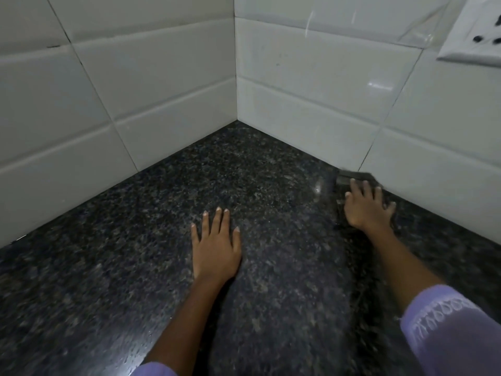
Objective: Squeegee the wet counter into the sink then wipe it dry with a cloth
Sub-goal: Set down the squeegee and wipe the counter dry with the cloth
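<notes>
As the right hand [367, 203] lay spread, fingers straight, on a dark blurred thing [357, 179] at the foot of the right-hand wall [311, 104], we judged the wiping step to be in hand; we took the thing for the cloth, though blur left us unable to tell it from a squeegee with certainty. We saw the fingers pressing down on it, not curled round it. The left hand [215, 246] rested flat and open on the counter [108, 267], holding nothing, near the middle and well apart from the right.

We judged that the next move called for a firm sweep out of the corner and along the wall edge, keeping the cloth flat under the palm so that no strip by the tiles was missed. No sink was in view, so we could not say which way it lay.

We found the counter to be dark speckled stone, with fine droplets glinting near the front edge, which suggested it was not yet dry there. White tiled walls met in a corner, and a wall socket [477, 31] stood at upper right.
</notes>
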